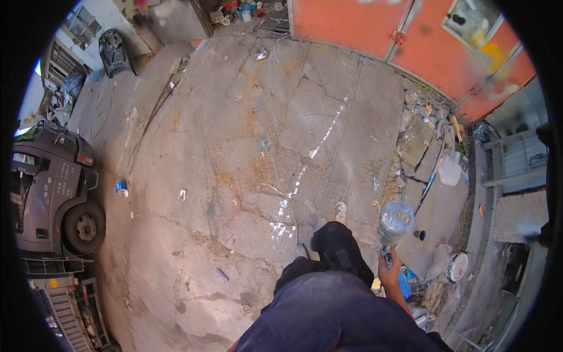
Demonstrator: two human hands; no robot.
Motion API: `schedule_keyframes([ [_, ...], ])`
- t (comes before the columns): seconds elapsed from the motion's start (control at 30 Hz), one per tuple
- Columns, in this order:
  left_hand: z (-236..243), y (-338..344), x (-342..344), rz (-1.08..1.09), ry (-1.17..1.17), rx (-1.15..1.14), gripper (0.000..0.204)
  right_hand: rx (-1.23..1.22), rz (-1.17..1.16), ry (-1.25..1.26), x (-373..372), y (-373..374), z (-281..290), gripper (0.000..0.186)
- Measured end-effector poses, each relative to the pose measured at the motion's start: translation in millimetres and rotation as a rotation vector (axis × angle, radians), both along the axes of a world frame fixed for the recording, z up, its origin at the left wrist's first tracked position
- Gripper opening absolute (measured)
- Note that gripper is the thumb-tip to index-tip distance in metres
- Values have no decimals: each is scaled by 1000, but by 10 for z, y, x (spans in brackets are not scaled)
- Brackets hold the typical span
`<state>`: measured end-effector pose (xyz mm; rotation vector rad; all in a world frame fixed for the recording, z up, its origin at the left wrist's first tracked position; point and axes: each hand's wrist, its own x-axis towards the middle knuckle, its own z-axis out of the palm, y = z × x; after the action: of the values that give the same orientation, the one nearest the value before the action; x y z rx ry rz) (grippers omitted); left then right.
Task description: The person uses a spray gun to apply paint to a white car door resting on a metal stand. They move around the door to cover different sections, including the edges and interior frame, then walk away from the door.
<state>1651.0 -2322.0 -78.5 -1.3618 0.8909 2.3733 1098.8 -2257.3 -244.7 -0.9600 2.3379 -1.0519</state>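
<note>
My right hand (pixel 388 271) is closed around the dark metal handle of what looks like a paint spray gun (pixel 386 254). A round, translucent grey cup (pixel 396 218) with yellow flecks sits at its far end, out to the right of my knees. Exactly how cup and gun join is too small to make out. My left hand is out of sight; only a sliver of skin shows beside my dark top at the lower edge.
A dark truck (pixel 58 188) stands at left. Orange metal doors (pixel 346 23) close off the far right. Rubble (pixel 415 141), a white bucket (pixel 457 267) and a blue bag (pixel 404 284) lie along the right. White splashes (pixel 300 176) mark the cracked concrete; a blue can (pixel 121 188) lies nearer the truck.
</note>
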Motion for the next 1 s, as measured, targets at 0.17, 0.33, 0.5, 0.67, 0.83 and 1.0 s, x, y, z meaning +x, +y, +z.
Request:
schedule_keyframes([
  [0.17, 159, -1806, -372, 1, -48, -10, 34, 50, 15, -115, -160, -1812, -76, 38],
  [0.33, 740, -3271, -689, 82, -138, -32, 34, 74, 130, -171, -488, -3994, 233, 41],
  [0.5, 1100, -4881, -805, 153, -102, -49, 34, 149, 120, -246, -753, -5706, 738, 38],
  [0.67, 1027, -6603, -724, 168, -11, -19, 34, 106, 196, -76, -829, -7084, 948, 38],
  [0.83, 627, -8994, -349, 65, 141, -19, 34, 195, 108, -61, -531, -8413, 1049, 35],
  [1.0, 651, -11823, -622, -386, 275, -70, 29, 91, -56, -129, -215, -10042, 1193, 29],
])
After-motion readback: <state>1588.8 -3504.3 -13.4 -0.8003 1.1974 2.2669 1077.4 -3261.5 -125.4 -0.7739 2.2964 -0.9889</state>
